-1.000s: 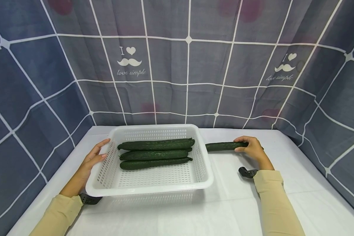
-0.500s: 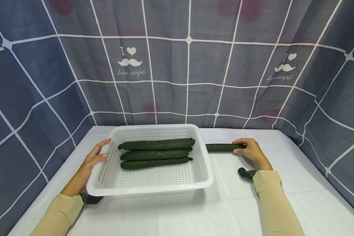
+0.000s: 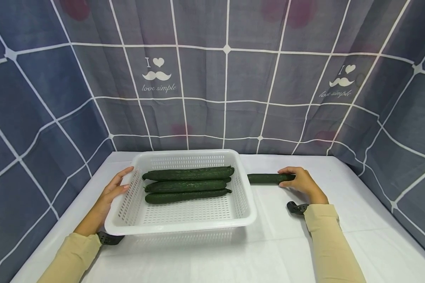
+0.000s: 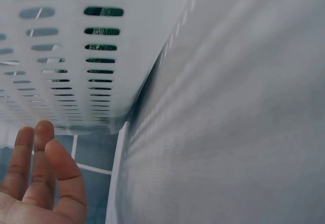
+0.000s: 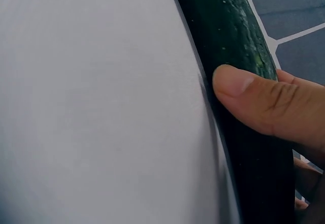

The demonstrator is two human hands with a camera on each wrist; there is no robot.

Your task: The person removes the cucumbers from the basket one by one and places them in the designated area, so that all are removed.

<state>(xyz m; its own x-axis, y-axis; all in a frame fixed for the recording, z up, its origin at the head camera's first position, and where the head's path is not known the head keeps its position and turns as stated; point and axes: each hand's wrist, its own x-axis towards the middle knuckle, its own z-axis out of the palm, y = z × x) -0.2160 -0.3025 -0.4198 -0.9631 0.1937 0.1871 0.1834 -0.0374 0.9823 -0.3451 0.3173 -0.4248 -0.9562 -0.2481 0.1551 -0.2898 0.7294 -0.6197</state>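
Several dark green cucumbers (image 3: 185,186) lie side by side in a white perforated basket (image 3: 180,227). At the basket's left end my left hand (image 3: 108,195) touches the rim with its thumb and a finger. Its other fingers (image 4: 43,168) extend fairly straight outside the holed wall in the left wrist view. To the right of the basket, my right hand (image 3: 302,183) holds another cucumber (image 3: 263,179) near its right end. In the right wrist view the thumb (image 5: 244,87) presses on the cucumber's near side, and the other fingers are partly hidden behind it. This cucumber's left end meets the basket's right edge in the head view.
A white cloth (image 3: 279,247) covers the table. Grey-blue checked curtains (image 3: 205,78) stand behind and on both sides, close to the table's back edge. Black wrist cameras (image 3: 296,208) are strapped under both wrists.
My right hand and the cucumber under it have shifted slightly left and toward me. The left hand, the basket and the cucumbers in it look about the same.
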